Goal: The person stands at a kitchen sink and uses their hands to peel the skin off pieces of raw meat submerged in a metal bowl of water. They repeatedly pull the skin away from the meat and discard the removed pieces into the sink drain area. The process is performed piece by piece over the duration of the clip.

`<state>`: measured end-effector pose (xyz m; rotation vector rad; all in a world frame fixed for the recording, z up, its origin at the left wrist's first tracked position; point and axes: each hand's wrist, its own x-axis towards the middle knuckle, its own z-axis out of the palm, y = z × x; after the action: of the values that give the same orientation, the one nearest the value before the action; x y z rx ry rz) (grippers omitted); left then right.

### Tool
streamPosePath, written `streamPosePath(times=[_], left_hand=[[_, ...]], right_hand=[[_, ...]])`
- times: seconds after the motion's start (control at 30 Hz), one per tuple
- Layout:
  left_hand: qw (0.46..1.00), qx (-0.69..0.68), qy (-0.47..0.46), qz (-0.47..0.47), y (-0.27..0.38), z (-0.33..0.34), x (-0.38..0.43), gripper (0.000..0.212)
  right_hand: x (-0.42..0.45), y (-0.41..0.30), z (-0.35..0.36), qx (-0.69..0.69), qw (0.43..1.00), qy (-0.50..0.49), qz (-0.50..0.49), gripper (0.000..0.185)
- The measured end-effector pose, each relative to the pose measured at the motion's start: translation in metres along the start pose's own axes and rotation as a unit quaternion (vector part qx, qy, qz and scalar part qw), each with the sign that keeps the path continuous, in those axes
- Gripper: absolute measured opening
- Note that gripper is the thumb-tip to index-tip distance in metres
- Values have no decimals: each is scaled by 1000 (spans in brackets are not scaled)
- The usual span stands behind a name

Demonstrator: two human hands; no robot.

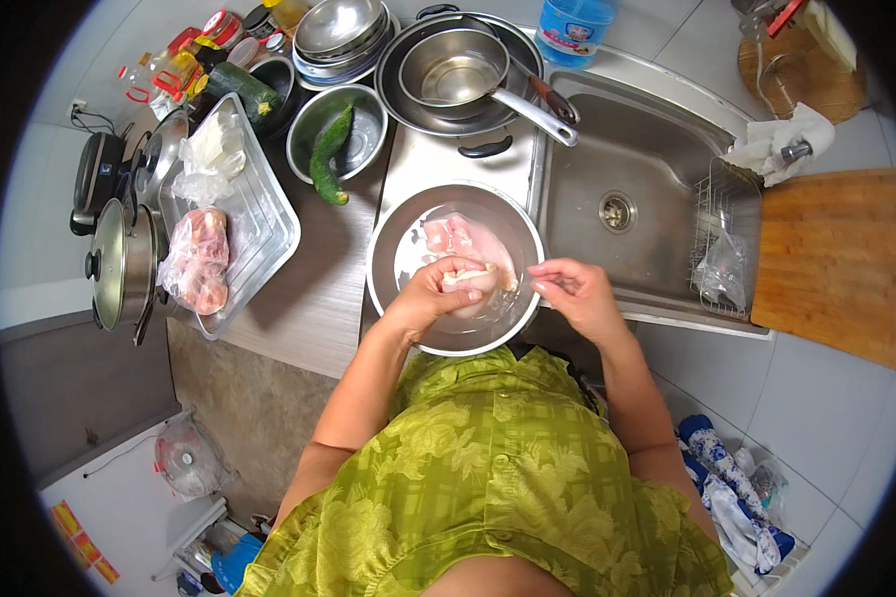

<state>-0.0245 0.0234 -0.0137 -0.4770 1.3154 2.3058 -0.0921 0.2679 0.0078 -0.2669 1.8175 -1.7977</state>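
Observation:
Directly before me stands a round metal basin (383, 277) with water in it. Pale pink raw meat (452, 233), apparently chicken, lies in the water towards the far side. My left hand (425, 298) reaches over the near rim and grips a piece of raw chicken (469, 282) with a whitish, fatty edge between thumb and fingers. At the basin's right rim hovers my right hand (576, 292), its thumb and fingertips close together. Whether a small scrap lies between those fingertips is too fine to make out.
A steel sink (590, 194) adjoins on the right, with a wire basket (717, 246) and a wooden board (829, 261) beyond. Stacked pans (455, 71) and a bowl holding a green gourd (331, 153) stand behind. Leftward, a metal tray (269, 246) carries bagged meat (201, 257).

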Motion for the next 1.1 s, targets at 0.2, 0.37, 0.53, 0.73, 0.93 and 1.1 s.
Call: streamPosePath(times=[0.2,0.37,0.53,0.73,0.93,1.1], left_hand=[[997,66,-6,37,7,7,-8,43],[995,74,-23,63,0,5,-9,46],[991,112,-20,75,-4,5,-8,43],[983,179,26,26,0,6,-11,30],[977,202,-15,72,-1,12,-7,23],[954,287,13,78,-6,7,-5,16]], right_hand=[[14,-17,35,-202,973,1,-109,27],[13,-17,51,-277,949,-20,-149,24],[13,-4,58,-340,914,2,-223,18],[10,-4,59,-420,873,43,-242,9],[6,-10,57,-363,914,32,-179,8],[6,-13,54,-307,944,-15,-123,8]])
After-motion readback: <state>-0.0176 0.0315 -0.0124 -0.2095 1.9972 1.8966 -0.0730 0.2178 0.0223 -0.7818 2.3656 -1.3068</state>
